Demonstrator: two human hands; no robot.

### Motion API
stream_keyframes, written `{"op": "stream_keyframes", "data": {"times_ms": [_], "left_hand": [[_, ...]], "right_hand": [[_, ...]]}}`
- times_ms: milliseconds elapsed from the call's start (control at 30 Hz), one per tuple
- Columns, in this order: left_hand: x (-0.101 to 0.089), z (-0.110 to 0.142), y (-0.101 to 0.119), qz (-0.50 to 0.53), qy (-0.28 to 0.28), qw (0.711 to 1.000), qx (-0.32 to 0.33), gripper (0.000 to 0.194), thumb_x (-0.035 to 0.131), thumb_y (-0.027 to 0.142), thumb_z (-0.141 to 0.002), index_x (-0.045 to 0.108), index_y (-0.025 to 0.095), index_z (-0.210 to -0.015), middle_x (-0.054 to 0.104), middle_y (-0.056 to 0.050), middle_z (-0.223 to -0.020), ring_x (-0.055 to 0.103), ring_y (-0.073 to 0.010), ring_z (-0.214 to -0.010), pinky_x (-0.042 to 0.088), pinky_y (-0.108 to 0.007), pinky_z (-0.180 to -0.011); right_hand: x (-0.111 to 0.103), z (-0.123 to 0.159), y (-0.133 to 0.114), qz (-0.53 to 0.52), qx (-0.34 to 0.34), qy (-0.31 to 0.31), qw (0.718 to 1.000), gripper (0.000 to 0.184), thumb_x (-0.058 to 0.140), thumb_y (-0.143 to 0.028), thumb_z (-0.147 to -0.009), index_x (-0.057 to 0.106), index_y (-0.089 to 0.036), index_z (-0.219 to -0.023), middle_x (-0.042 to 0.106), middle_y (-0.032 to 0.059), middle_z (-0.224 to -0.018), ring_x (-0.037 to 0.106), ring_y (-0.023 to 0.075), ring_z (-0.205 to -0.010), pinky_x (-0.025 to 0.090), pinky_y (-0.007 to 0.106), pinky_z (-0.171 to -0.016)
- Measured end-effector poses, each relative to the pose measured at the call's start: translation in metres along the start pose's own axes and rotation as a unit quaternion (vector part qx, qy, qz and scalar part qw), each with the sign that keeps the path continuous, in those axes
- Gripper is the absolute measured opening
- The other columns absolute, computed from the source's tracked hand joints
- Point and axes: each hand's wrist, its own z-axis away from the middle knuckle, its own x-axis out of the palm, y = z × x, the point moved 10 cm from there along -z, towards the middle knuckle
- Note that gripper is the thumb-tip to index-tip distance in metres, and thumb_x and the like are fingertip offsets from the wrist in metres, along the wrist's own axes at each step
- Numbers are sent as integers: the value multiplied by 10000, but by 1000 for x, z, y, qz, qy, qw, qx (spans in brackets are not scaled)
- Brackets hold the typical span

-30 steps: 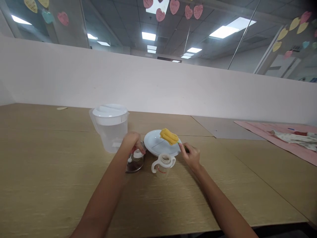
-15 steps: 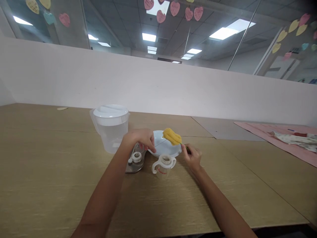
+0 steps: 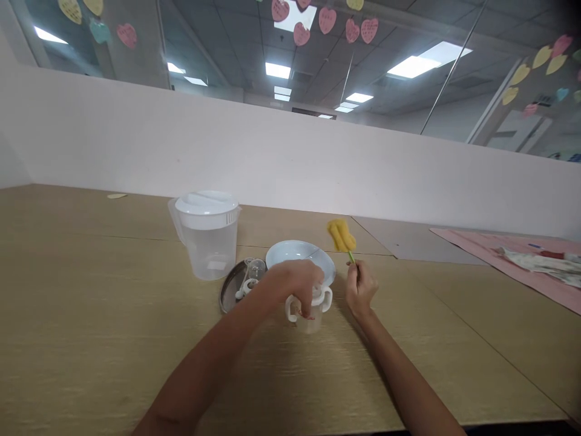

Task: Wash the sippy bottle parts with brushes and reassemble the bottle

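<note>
A clear baby bottle with a white collar and two curved handles stands upright on the table. My left hand bends down over it from the left, fingers closed on its rim and near side, covering part of the opening. A thin line, perhaps a wire, shows just above that hand; I cannot make out what it is. My right hand, to the right of the bottle, is closed around the green handle of a yellow sponge brush, held upright with its head in the air.
Behind the bottle sits a white bowl. Left of it, a metal tray carries a white ring-shaped part and a clear dome cap. A lidded clear pitcher stands farther back. A pink cloth lies far right.
My left hand has moved right and down from beside the sponge brush onto the baby bottle. My right hand has swung the brush upright and away to the right.
</note>
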Motion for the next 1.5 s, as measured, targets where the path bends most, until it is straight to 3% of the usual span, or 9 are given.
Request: {"op": "stream_keyframes", "data": {"times_ms": [100, 267, 400, 533, 767, 967, 1200, 1367, 1500], "left_hand": [[-34, 17, -1, -5, 62, 998, 20, 588, 758, 434, -507, 579, 206, -1019, 628, -49, -997, 579, -255, -920, 441, -315, -764], [-86, 34, -23, 137, 257, 956, 31, 765, 751, 452, -545, 414, 214, -1189, 554, -54, -1123, 546, -219, -978, 429, -304, -815], [-100, 35, -42, 196, 355, 914, 27, 608, 742, 446, -573, 476, 197, -1060, 573, -33, -1031, 564, -192, -890, 452, -291, -752], [-105, 36, -47, 99, 413, 905, -8, 477, 723, 312, -612, 526, 193, -1030, 572, -47, -1049, 542, -221, -958, 441, -338, -830], [-97, 26, -48, -71, 410, 908, -39, 359, 571, 59, -676, 554, 168, -1018, 538, -82, -1049, 515, -229, -1003, 443, -326, -846], [-76, 8, -32, -194, 360, 913, -13, 394, 372, -74, -711, 552, 145, -985, 530, -107, -1021, 506, -224, -958, 422, -348, -838], [-54, -10, -4, -206, 314, 925, 56, 315, 413, -28, -720, 568, 142, -936, 544, -113, -999, 520, -228, -914, 440, -346, -793], [-73, 6, -29, -200, 356, 913, -3, 396, 393, -47, -715, 578, 141, -1011, 544, -122, -1047, 508, -238, -993, 407, -372, -885], [-93, 24, -68, -115, 397, 907, -84, 427, 507, 69, -733, 533, 161, -1149, 520, -112, -1124, 512, -239, -1043, 427, -339, -883]], "right_hand": [[-3, 0, 10, -17, 37, 27, 999, 326, 307, -332, -912, 581, -154, -914, 540, 18, -663, 477, 139, -580, 351, 251, -577], [-6, -4, 9, -40, 48, 51, 997, 353, 305, -364, -916, 566, -138, -989, 507, 18, -669, 479, 143, -618, 377, 260, -601], [-7, -2, 2, -76, 40, 48, 995, 326, 369, -360, -896, 554, -129, -1031, 529, 18, -677, 482, 121, -577, 392, 237, -557], [0, 3, -9, -61, -27, 7, 998, 270, 438, -319, -864, 604, -128, -957, 598, 37, -664, 481, 99, -495, 386, 221, -498], [5, -1, -19, 53, -194, -34, 979, 236, 500, -241, -819, 688, -185, -951, 621, 25, -595, 525, 103, -510, 390, 228, -553], [6, 5, -34, 114, -259, -32, 959, 235, 536, -234, -792, 701, -200, -956, 624, 18, -597, 513, 96, -516, 349, 236, -541], [13, 16, -50, 135, -302, -27, 943, 230, 539, -207, -788, 683, -182, -965, 622, 12, -593, 502, 98, -510, 342, 242, -550], [5, -2, -14, 130, -206, -18, 970, 191, 497, -230, -781, 676, -162, -776, 617, 25, -578, 513, 111, -521, 339, 227, -542], [3, -20, 48, 225, 67, -62, 970, 315, 390, -284, -839, 671, -144, -859, 632, 60, -617, 517, 135, -520, 292, 240, -513]]}}
